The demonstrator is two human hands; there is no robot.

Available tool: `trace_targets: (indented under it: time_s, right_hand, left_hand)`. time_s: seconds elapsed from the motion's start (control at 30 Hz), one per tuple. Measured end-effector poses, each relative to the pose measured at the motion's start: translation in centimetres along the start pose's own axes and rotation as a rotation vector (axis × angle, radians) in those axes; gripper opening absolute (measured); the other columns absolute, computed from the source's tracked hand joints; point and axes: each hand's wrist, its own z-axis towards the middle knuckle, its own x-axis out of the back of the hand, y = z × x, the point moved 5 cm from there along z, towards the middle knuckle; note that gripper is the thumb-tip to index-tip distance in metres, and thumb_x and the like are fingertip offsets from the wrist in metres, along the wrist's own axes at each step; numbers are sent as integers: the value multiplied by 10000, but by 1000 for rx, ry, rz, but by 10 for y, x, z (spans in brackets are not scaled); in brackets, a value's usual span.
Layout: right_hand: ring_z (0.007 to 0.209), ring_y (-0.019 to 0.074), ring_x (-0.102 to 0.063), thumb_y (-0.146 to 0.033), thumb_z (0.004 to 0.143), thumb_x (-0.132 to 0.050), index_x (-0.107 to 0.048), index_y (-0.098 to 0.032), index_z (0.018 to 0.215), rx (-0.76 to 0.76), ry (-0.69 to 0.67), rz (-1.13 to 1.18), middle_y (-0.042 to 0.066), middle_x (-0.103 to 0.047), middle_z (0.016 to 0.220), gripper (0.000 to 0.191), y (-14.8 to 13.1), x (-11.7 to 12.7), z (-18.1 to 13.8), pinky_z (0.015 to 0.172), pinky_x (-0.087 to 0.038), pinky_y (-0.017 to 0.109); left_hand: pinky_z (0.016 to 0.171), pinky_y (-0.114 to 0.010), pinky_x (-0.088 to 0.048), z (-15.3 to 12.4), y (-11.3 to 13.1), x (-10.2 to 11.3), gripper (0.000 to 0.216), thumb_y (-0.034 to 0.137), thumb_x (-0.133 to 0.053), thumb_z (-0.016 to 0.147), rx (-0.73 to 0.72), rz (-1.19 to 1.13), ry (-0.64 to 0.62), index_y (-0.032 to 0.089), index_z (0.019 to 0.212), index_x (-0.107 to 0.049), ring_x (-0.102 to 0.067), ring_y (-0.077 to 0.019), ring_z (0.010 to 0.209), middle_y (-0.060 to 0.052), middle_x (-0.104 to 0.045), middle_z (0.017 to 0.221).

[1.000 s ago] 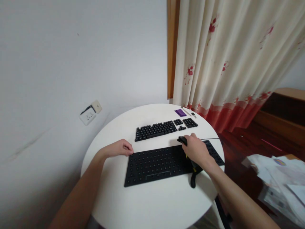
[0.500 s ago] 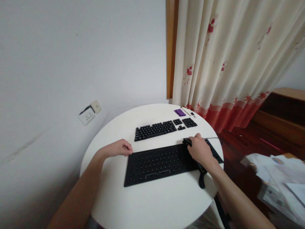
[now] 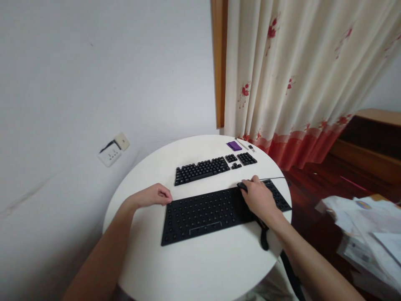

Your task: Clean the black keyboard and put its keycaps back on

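Note:
A black keyboard base (image 3: 200,217), stripped of its keycaps and showing rows of small switches, lies on the white round table (image 3: 194,267). At its far left corner, my left hand (image 3: 156,195) is closed, thumb and fingertips on the edge. My right hand (image 3: 258,198) is wrapped around a black hand tool (image 3: 264,240) over the right part of the base. One dark end of that tool pokes out left of the fingers, and a rounded end shows below the wrist. Its middle is hidden, and I cannot tell its exact kind.
Black keycaps (image 3: 202,170) lie beyond the base, grouped in keyboard layout. A purple cloth (image 3: 234,146), a thin pale stick (image 3: 242,144) and a small black-and-clear piece (image 3: 251,148) are at the far edge. A cable (image 3: 274,178) runs off right. Papers (image 3: 360,221) lie beside the table.
My right hand has slid slightly left with the black tool over the base. The whole view has shifted a little. My left hand keeps its place at the corner.

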Motion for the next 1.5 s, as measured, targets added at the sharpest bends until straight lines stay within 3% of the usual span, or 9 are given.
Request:
trace_targets:
  time_s: [0.1, 0.2, 0.3, 0.53, 0.77, 1.0, 1.23, 1.4, 1.5]
  right_hand:
    - [942, 296, -623, -309, 966, -507, -649, -149, 1196, -64, 16, -23, 165, -588, 1075, 315, 12, 6, 4, 780, -449, 366]
    - [983, 271, -619, -285, 936, -567, -625, -170, 1232, 102, 8, 66, 129, -610, 1082, 323, -10, 3, -4, 841, -448, 344]
    - [1003, 248, -612, -269, 917, -595, -673, -203, 1118, 213, -31, 117, 100, -618, 1077, 226, -25, -4, -10, 860, -442, 321]
    - [945, 266, -622, -276, 943, -538, -688, -154, 1004, -36, 59, 2, 134, -609, 1017, 203, 11, 8, 0, 808, -442, 342]
    - [976, 247, -603, -285, 897, -621, -696, -203, 1047, 216, 4, 127, 101, -612, 1082, 187, -45, -7, -22, 868, -435, 333]
    - [892, 255, -638, -299, 931, -546, -703, -146, 989, -94, -2, -26, 141, -627, 996, 227, 23, 6, 0, 773, -434, 336]
    - [949, 225, -635, -289, 912, -581, -714, -188, 999, 100, -13, 107, 97, -630, 1017, 188, -1, 1, -7, 824, -439, 299]
    - [896, 251, -645, -320, 922, -550, -706, -160, 980, -104, -11, -12, 131, -631, 1003, 230, 26, 6, 1, 765, -441, 330]
    - [886, 250, -644, -354, 935, -539, -702, -162, 992, -93, 21, -13, 130, -623, 1004, 259, 23, 10, 3, 761, -441, 332]
  left_hand:
    - [600, -228, -371, 0, 0, 0, 309, 456, -707, 794, -3, -7, -3, 154, 755, -761, -530, -134, 621, -23, -637, 642]
    - [603, -228, -371, 0, 2, -1, 313, 454, -709, 788, 4, 1, 2, 147, 749, -758, -527, -133, 622, -23, -636, 639]
    - [606, -230, -371, 0, 4, -1, 327, 460, -703, 787, 17, 17, 6, 140, 744, -754, -521, -133, 623, -21, -630, 633]
    - [615, -229, -376, -1, 3, -1, 325, 457, -709, 789, 0, -3, -6, 137, 760, -754, -529, -136, 640, -27, -641, 659]
    - [610, -225, -370, 1, 1, 0, 349, 481, -703, 810, -14, 6, -10, 140, 765, -755, -521, -132, 633, -23, -631, 646]
    - [619, -229, -379, 1, 5, 0, 326, 463, -701, 809, -18, 24, -9, 145, 766, -757, -537, -139, 645, -26, -649, 661]
    - [620, -231, -385, 0, 7, 0, 313, 450, -699, 796, -10, 17, 0, 144, 761, -756, -544, -140, 645, -28, -657, 666]
    - [631, -235, -398, 0, 4, 0, 302, 442, -698, 790, -3, 26, 1, 147, 770, -761, -555, -146, 654, -32, -666, 676]
    - [630, -234, -398, 0, 3, 0, 309, 447, -697, 794, -5, 33, -2, 145, 776, -760, -553, -145, 656, -33, -663, 676]
